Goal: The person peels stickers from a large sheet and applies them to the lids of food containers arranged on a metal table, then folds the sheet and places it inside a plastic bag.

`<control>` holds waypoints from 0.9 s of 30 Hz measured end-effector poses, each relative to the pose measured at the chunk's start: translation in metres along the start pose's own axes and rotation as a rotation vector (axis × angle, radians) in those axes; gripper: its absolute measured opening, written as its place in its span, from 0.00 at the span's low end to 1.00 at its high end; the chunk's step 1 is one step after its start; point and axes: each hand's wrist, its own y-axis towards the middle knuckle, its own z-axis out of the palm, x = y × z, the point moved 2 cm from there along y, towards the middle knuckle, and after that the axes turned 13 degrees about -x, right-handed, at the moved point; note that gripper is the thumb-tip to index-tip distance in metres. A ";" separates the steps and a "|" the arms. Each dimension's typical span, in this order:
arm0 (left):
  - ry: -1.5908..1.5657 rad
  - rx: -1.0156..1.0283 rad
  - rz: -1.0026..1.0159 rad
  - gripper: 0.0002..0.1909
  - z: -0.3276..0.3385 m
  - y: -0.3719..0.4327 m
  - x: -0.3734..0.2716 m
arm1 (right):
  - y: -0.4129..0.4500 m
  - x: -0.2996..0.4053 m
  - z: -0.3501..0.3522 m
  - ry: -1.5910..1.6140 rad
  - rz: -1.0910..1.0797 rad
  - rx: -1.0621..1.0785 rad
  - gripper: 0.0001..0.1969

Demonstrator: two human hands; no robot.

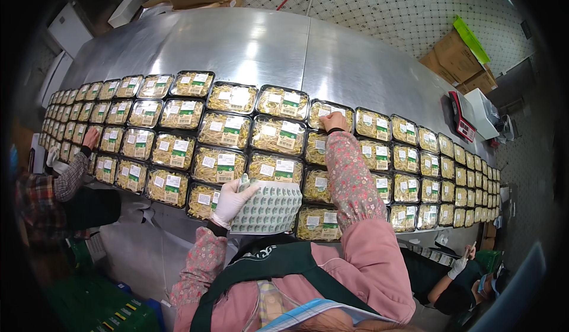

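Observation:
In front of me are several rows of black plastic trays of bean sprouts (278, 135) with clear tops and printed labels. My left hand (231, 202), in a white glove, grips a sheet of small green-and-white stickers (270, 209) by its upper left corner. The sheet overlaps trays in the nearest rows. My right hand (335, 121) is bare, with its fingers curled down onto the top of a sprout tray (318, 109) in the farthest row. Its fingertips are hidden, so whether they hold a sticker cannot be seen.
The trays stand on a stainless-steel table (195, 34). A co-worker's hand (91, 137) reaches over trays at left; another person with a gloved hand (458, 267) is at lower right. A red scale (462, 116) stands at the right. Cardboard boxes (458, 58) lie beyond.

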 end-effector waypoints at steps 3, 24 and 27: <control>-0.022 -0.002 -0.001 0.10 -0.005 -0.002 -0.002 | 0.011 -0.003 -0.001 -0.014 0.054 0.050 0.27; 0.083 0.034 0.107 0.07 -0.006 0.011 -0.018 | -0.208 0.134 -0.096 0.771 -0.909 0.715 0.06; 0.242 -0.033 0.240 0.10 -0.018 0.019 -0.009 | -0.214 0.133 -0.079 0.878 -0.839 0.859 0.05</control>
